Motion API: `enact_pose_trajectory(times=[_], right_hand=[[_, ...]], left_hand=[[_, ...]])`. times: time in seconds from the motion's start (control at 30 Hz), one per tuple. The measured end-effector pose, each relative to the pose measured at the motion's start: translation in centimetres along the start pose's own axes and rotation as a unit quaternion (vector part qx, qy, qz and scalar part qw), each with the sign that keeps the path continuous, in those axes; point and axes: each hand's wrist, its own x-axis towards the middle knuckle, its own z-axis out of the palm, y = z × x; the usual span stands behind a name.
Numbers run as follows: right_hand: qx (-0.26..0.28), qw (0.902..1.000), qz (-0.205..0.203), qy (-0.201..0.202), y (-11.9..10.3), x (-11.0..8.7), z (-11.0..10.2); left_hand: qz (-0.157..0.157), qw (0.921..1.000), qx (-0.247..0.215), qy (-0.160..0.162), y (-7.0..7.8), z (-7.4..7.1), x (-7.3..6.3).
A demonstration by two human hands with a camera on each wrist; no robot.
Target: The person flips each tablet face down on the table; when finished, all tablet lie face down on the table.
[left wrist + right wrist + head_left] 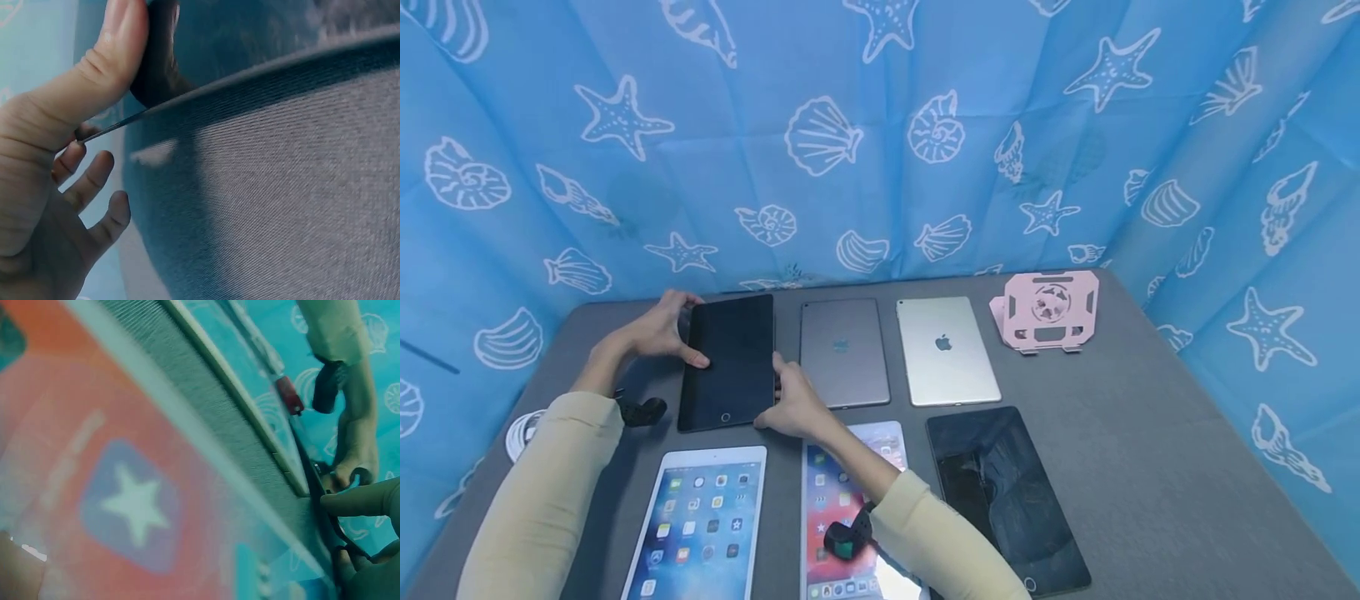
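A tablet with a dark screen (733, 367) is at the back left of the table, its round home button toward the front. My left hand (662, 329) grips its upper left side, thumb on the screen. In the left wrist view the tablet's edge (250, 65) is raised off the cloth, and the fingers of the left hand (69, 137) are partly under it. My right hand (795, 402) holds the tablet's right side near the lower corner; the right wrist view shows those fingers (359, 503) at the dark edge.
Two tablets lie back up, one grey (842, 358) and one silver (947, 354). In front lie two lit white-framed tablets (700, 525) (820, 500) and a black one (1037, 508). A pink stand (1051, 310) is at the back right, a white coiled cable (516, 437) at left.
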Motion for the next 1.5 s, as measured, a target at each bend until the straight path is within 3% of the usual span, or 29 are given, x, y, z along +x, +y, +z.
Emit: enact_pose_trajectory(times=[0.2, 0.47, 0.6, 0.83, 1.13, 1.23, 1.4, 1.5], right_hand=[[0.035, 0.999, -0.003, -0.029, -0.4, -0.3, -1.8], [0.065, 0.9972, -0.02, -0.031, -1.6, -0.2, -4.3], [0.116, 0.9922, -0.036, -0.029, -2.5, -0.3, -4.8], [0.145, 0.988, -0.054, -0.003, -4.1, -1.5, -3.9], [0.106, 0.9856, -0.131, 0.015, -5.1, -1.9, -1.9], [0.096, 0.9836, -0.152, 0.01, -5.0, -1.7, -1.6], [0.084, 0.9814, -0.173, 0.005, -4.8, -1.3, -1.1], [0.079, 0.9811, -0.177, 0.002, -4.6, -1.1, -0.8]], left_hand=[[-0.018, 0.9998, -0.012, 0.002, 0.1, 1.2, 0.0], [0.004, 0.9997, 0.002, 0.023, 0.7, 2.7, 0.8], [0.025, 0.9991, -0.006, 0.032, 1.3, 3.3, 1.2], [0.047, 0.9985, -0.016, 0.022, 2.0, 3.7, 1.5], [0.06, 0.9936, -0.084, -0.047, 3.7, 2.0, 0.7], [0.071, 0.9919, -0.095, -0.047, 4.1, 1.1, 0.2], [0.115, 0.9851, -0.119, -0.046, 4.3, -0.3, -0.7], [0.118, 0.9832, -0.131, -0.049, 4.4, -1.1, -1.3]])
